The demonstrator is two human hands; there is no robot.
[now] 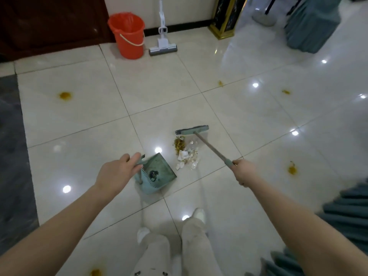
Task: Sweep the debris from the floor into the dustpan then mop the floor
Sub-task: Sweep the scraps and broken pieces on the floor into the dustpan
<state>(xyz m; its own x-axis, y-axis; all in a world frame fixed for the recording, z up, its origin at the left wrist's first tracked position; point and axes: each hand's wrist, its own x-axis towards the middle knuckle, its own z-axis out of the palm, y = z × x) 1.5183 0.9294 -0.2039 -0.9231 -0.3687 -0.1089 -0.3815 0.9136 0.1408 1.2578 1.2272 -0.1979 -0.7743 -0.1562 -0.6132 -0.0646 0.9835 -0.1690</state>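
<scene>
Grips the top of the dustpan (pixel 159 172) handle with the left hand (pixel 117 172), curled over it, and clasps the green end of the broom (pixel 192 130) stick in the right hand (pixel 244 172), wrapped firmly round it. Holds the pan mouth-down on the floor (pixel 159 86) just ahead of the feet, with a few dark scraps already lying inside near the comb teeth. Shows the debris (pixel 186 154) gathered into one heap of yellowish crumbs, white bits and clear wrapper, just beside the pan's open edge, with the broom head set down on the far side of it. Looks like the middle of the sweeping step: piling up done, most of the heap not yet in the pan, probably a pull or two toward the mouth left. Leaves the mopping wholly undone, judging by the orange-brown stains at the left (pixel 65 95), at the right (pixel 292 169) and farther off (pixel 286 92), and by the mop (pixel 162 46) leaning at the wall beside the orange bucket (pixel 127 34), well apart from both hands.
</scene>
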